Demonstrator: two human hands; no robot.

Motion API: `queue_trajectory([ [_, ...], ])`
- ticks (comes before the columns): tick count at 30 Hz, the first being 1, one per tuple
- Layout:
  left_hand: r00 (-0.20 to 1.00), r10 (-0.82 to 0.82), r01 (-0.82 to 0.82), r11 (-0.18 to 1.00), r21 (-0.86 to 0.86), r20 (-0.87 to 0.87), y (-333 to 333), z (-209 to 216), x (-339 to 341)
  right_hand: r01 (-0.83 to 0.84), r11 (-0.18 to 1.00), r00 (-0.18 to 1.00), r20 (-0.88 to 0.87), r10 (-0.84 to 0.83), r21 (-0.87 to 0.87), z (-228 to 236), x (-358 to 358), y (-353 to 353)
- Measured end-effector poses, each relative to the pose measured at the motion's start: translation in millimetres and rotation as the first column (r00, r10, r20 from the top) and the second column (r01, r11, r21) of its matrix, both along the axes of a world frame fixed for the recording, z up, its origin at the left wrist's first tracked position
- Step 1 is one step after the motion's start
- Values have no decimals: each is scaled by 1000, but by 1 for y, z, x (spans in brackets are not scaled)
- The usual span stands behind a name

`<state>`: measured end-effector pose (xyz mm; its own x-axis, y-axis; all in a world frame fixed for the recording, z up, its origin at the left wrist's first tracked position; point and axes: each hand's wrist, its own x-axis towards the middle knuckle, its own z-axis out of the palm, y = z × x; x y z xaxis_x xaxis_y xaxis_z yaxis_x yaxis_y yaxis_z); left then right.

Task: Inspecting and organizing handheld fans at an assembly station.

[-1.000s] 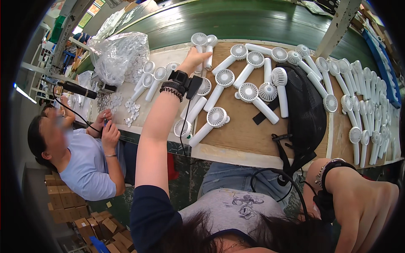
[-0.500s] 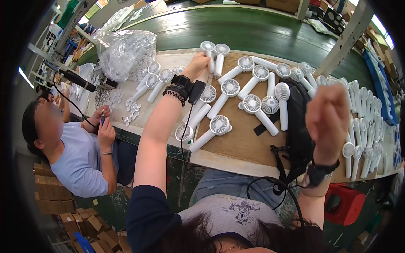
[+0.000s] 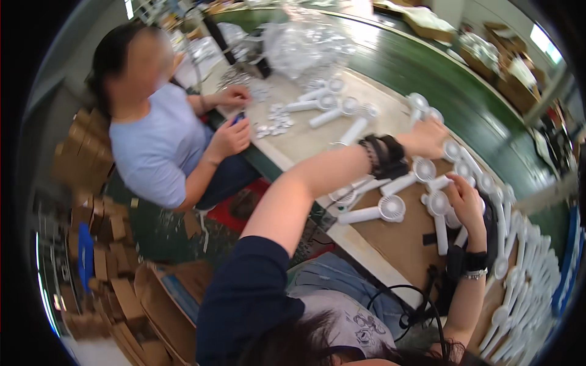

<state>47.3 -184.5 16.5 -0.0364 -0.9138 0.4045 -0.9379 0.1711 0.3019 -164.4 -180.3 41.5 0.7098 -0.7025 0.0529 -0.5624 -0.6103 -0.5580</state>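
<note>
Reaching across the table, my left hand [image 3: 427, 139] is at the far edge beside the green belt, blurred and with its fingers curled. Two white handheld fans [image 3: 417, 102] show their round heads just beyond it; their handles are hidden behind the hand. My right hand [image 3: 467, 206] is nearer, fingers closed at a white fan handle [image 3: 439, 183] among the fans on the brown board. Beside it lies another fan [image 3: 438, 204], and a separate fan [image 3: 391, 208] rests nearer the front edge.
At the left a co-worker [image 3: 155, 140] in light blue handles a small blue item. Several fans [image 3: 342, 110] and a clear plastic bag [image 3: 305, 49] lie near them. Rows of fans [image 3: 519, 287] fill the right side. The green belt [image 3: 390, 55] runs along the back; cartons [image 3: 110, 244] stand lower left.
The view has swung left. My right hand has come down from its raised position onto the fans on the board. My left hand stays by the two far fans, now covering their handles.
</note>
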Motion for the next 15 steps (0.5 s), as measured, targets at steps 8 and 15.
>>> queue_trajectory([
  [8, 997, -38, 22, 969, 247, 62, -6, -9, -20, 58, 989, 988, -137, -76, -133, -19, 36, -4],
  [15, 994, 26, -1, 973, 230, -109, -21, -27, -17, 169, 970, 983, -35, -178, -174, -29, 39, -8],
])
